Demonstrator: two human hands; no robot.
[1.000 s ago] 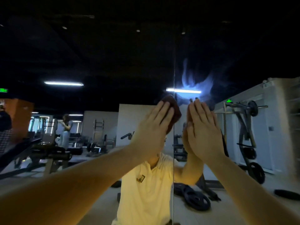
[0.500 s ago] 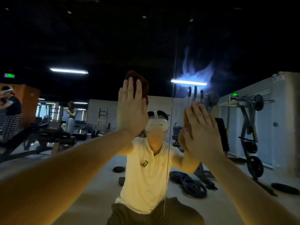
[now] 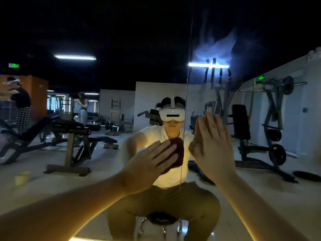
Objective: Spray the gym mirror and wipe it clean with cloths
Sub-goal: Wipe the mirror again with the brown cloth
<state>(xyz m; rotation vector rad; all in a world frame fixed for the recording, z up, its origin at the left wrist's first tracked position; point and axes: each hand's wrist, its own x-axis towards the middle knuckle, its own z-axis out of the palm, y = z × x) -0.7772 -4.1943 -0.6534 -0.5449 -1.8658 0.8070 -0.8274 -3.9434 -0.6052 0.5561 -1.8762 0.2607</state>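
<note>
1 cloth (image 3: 178, 153) btwn L hand (image 3: 150, 165), mirror (image 3: 121, 40)

cloth (image 3: 178, 151) dark maroon; shirt (image 3: 155, 134) pale yellow; headset (image 3: 172, 113) white; trousers (image 3: 173, 200) olive

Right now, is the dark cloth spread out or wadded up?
Wadded: the dark cloth shows only as a small rounded pad past the straight fingers of the left hand, against the mirror.

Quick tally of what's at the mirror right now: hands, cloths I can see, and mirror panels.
Hands: 2 (left hand, right hand)
Cloths in view: 1 (dark red cloth)
Mirror panels: 2 (left panel, right panel)
Total: 5
</note>
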